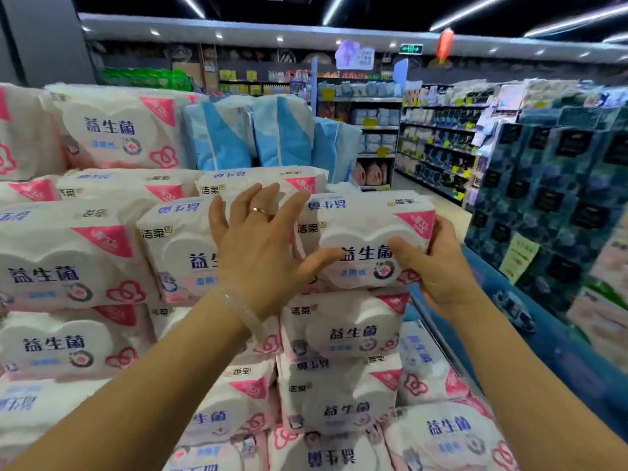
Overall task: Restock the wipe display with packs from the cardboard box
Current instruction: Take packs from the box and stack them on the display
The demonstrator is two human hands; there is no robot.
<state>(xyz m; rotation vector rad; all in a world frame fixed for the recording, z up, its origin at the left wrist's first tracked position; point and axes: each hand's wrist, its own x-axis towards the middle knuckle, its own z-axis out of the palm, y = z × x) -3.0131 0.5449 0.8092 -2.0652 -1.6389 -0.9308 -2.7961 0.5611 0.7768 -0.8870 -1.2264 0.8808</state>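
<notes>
A stacked display of white-and-pink wipe packs [74, 260] fills the left and middle of the head view. One wipe pack [367, 232] sits on top at the display's right end. My right hand [438, 266] grips this pack's right end, thumb across its front. My left hand [261, 246] is spread flat, fingers apart, its thumb touching the pack's left side and its palm over the neighbouring pack [183, 253]. It wears a ring and a bracelet. The cardboard box is out of sight.
Blue packs [248, 130] stand behind the display. A blue ledge [530, 338] runs along the display's right side. Dark blue tissue stacks [550, 185] rise at the right. An aisle with shelves [435, 144] leads away beyond.
</notes>
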